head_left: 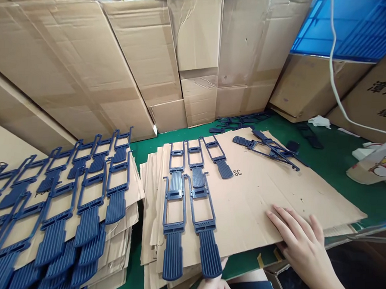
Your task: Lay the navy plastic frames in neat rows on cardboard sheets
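Note:
My right hand [301,240] lies on the cardboard sheet [251,199], fingers stretched and a little apart, holding nothing. At the bottom, my left hand [214,288] is curled at the sheet's near edge, by the ribbed end of a dark blue plastic frame [210,253]; what its fingers grip, if anything, is hidden. Several such frames lie in two rows on the left part of the sheet, beside another frame [173,255]. Farther back on the sheet, a few loose frames [270,148] lie crossed over one another.
A second cardboard stack [118,244] at left carries many blue frames. Cardboard boxes [246,48] stand behind the green table [334,165]. More frames [239,121] lie at the back. At right are a printed bag [379,163], a white cable [334,78] and a blue crate [347,32].

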`<state>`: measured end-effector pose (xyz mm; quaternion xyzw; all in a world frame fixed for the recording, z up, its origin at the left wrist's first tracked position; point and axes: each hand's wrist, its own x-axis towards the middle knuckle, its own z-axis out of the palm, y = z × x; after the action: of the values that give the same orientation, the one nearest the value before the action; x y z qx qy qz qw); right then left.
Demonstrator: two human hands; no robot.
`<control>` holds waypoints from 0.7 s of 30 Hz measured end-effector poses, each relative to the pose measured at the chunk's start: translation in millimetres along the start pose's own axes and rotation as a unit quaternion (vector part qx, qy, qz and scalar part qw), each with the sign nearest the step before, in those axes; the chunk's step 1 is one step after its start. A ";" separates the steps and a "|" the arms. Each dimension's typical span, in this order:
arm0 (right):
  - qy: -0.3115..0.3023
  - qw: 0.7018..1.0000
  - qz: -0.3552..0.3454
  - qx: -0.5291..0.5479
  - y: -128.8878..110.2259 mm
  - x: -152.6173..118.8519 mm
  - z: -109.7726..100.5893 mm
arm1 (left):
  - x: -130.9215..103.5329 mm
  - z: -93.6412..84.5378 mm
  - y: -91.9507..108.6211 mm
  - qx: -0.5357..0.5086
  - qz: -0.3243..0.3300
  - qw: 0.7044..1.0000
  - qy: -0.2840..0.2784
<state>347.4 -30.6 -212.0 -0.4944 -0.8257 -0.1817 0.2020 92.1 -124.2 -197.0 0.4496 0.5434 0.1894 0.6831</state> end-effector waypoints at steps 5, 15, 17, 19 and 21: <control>0.004 1.000 0.010 0.019 -9.2 20.1 5.2 | 4.4 -5.9 16.1 -0.089 0.014 0.996 0.016; -0.122 0.974 0.032 0.186 32.3 89.5 -13.4 | 6.9 -18.8 21.4 0.010 0.038 0.998 -0.058; -0.082 0.977 0.091 0.177 58.4 129.6 -11.9 | 3.6 -18.6 31.4 0.042 0.010 0.996 -0.072; -0.115 0.974 0.137 0.136 80.8 169.7 -0.2 | -3.3 -16.3 48.1 0.061 0.004 0.993 -0.101; -0.185 0.964 0.173 0.084 95.5 199.9 19.2 | -11.9 -11.4 70.3 0.088 0.046 0.986 -0.134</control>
<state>343.6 170.0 -116.2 -0.6359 -0.7630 0.0204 0.1145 93.8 -91.6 -132.6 0.5534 0.4401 0.1101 0.6985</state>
